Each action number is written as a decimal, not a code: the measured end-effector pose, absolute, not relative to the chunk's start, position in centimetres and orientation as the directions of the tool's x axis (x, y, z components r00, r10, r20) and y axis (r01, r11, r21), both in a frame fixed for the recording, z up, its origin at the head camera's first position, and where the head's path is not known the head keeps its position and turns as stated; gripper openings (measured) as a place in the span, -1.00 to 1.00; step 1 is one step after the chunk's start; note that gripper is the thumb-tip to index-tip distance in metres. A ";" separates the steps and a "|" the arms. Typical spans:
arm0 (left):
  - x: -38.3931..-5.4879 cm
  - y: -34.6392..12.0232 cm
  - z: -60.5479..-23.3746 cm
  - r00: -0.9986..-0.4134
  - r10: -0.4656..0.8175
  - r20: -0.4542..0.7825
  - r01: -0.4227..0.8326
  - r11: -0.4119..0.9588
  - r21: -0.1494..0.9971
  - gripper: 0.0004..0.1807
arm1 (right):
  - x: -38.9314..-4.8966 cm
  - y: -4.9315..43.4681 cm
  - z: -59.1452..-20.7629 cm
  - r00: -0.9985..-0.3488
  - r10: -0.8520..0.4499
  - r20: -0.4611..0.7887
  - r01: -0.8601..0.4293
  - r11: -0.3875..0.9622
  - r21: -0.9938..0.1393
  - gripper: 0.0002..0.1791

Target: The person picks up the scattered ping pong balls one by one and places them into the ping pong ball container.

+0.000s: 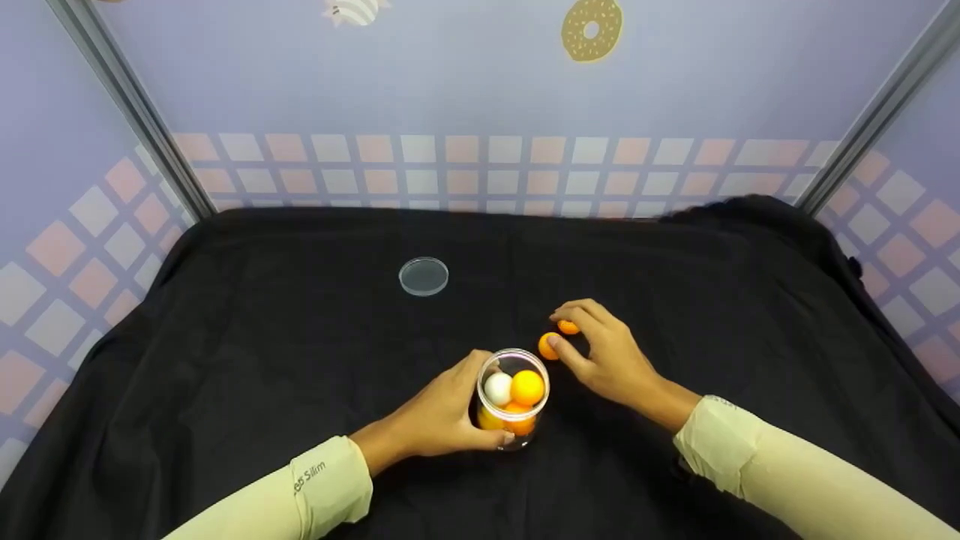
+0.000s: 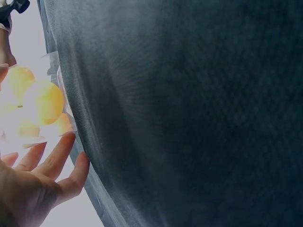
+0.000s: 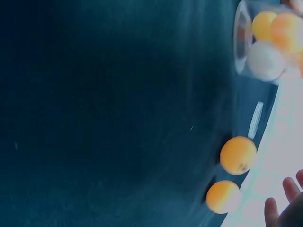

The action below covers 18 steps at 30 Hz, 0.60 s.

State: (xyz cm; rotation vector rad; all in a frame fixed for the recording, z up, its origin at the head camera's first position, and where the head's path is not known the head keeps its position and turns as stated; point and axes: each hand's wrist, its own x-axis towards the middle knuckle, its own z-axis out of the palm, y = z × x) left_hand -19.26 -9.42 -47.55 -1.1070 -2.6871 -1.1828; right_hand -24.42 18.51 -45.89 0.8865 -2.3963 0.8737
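A clear jar [image 1: 526,441] with a white ball [image 1: 498,389] and several orange and yellow balls [image 1: 528,388] in it stands near the middle front. My left hand [image 1: 442,412] grips the jar from its left side, thumb at the front. Two loose orange balls lie on the cloth right of the jar, a nearer ball [image 3: 238,155] and a farther ball [image 3: 223,196]. Over them in the head view is my right hand [image 1: 611,364], thumb by the nearer ball and fingers partly covering the farther one. The right wrist view shows its fingertips apart from both balls.
A round clear lid [image 1: 424,277] lies on the black cloth [image 1: 300,322] behind the jar, to its left. Patterned wall panels [image 1: 480,82] enclose the table at the back and both sides.
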 end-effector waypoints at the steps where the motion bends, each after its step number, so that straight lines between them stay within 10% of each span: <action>1: -19.3 -9.4 -47.5 -0.753 0.602 0.266 0.603 0.470 0.645 -0.05 | -24.7 18.6 -46.0 -0.710 -0.409 0.574 -0.681 0.608 -0.409 -0.70; 18: -19.2 -9.4 -47.6 -0.761 0.598 0.251 0.590 0.477 0.651 -0.05 | -28.7 20.5 -48.0 -0.818 -0.367 0.443 -0.548 0.731 -0.406 -0.65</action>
